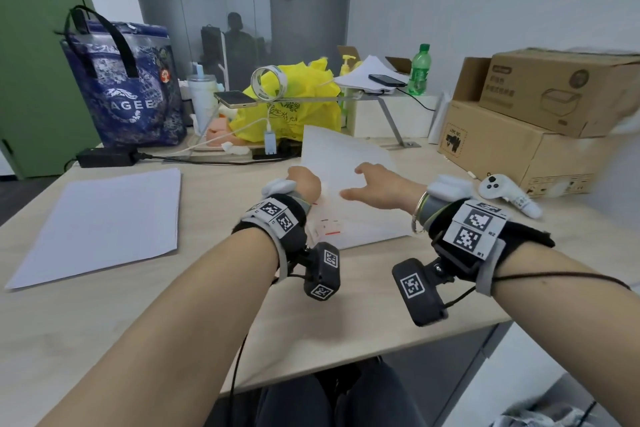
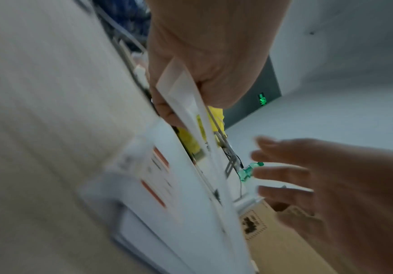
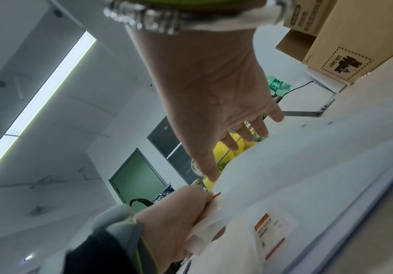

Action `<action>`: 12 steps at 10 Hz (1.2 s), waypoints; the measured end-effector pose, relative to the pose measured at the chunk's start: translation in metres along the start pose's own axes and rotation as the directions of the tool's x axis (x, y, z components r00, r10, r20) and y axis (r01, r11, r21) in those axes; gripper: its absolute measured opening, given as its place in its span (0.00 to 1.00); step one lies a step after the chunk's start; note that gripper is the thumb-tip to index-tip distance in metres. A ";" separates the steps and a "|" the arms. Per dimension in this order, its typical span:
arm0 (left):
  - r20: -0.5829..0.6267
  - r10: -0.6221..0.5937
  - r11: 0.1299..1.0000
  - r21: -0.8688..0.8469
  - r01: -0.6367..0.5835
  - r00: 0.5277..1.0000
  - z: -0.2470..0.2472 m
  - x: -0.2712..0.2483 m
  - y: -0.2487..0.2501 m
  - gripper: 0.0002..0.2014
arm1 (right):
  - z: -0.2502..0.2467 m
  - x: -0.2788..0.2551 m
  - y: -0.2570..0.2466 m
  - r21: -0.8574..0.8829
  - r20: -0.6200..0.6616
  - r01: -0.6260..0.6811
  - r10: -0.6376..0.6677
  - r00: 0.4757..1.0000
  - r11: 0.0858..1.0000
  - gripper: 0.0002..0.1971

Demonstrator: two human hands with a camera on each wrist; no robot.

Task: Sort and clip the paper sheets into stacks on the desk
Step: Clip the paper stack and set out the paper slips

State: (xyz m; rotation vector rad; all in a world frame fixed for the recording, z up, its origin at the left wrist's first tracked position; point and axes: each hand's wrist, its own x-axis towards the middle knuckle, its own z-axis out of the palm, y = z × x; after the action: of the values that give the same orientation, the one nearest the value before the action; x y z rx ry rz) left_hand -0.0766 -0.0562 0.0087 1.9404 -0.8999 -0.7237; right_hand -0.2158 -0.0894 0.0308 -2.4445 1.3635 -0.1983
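A: What has the left hand [image 1: 305, 181] got?

B: It pinches a lifted paper sheet [image 1: 337, 152] by its near left edge, thumb and fingers curled round the edge. In the left wrist view the sheet [image 2: 186, 103] runs out of the fist as a thin white strip, blurred.

A: And the right hand [image 1: 379, 186]?

B: Spread flat, fingers straight and apart, holding nothing. In the head view it lies over the lower right part of the lifted sheet; whether it touches the paper I cannot tell. In the right wrist view the fingers [image 3: 249, 133] reach just past the sheet's far edge.

A: Where is the sheet in the frame?

B: Centre of the head view, tilted up off the desk [image 1: 214, 305], its far corner rising in front of the yellow plastic bag [image 1: 298, 104]. Under it lies a paper stack [image 1: 360, 229] whose top page bears red-barred printing [image 3: 269, 235].

A: Any other paper?

B: A second stack [image 1: 100, 225] lies flat at the left of the frame, well apart from both hands.

A: What else is on the desk?

B: A blue tote bag [image 1: 128, 87] at upper left, a green bottle [image 1: 419, 69] at upper centre-right, two cardboard boxes [image 1: 540, 114] stacked at the right, and a white controller [image 1: 498, 189] just before them. A roll of tape [image 1: 268, 83] and a phone [image 1: 235, 99] sit on a metal shelf beside the yellow bag.
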 end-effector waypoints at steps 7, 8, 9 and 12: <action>-0.342 -0.118 0.931 0.288 0.224 0.932 -0.129 0.035 -0.106 0.23 | 0.066 -0.008 -0.045 -0.442 0.301 0.030 0.116 0.946 0.897 0.36; -0.297 -0.141 0.923 0.307 0.234 0.944 -0.127 0.036 -0.107 0.22 | 0.067 0.001 -0.038 -0.465 0.269 -0.027 0.170 0.948 0.885 0.37; -0.275 -0.117 0.911 0.352 0.214 0.954 -0.123 0.037 -0.104 0.23 | 0.064 0.010 -0.024 -0.454 0.255 -0.092 0.228 0.940 0.886 0.40; -0.215 -0.105 0.965 0.214 0.152 0.971 -0.088 0.042 -0.078 0.24 | 0.043 0.041 0.036 -0.467 0.230 -0.210 0.347 0.909 0.859 0.44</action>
State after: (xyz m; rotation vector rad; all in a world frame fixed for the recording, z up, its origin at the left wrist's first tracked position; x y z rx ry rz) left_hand 0.0383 -0.0214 -0.0241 2.2489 -0.7634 -0.5004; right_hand -0.2109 -0.1323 -0.0233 -2.4168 1.7362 0.6001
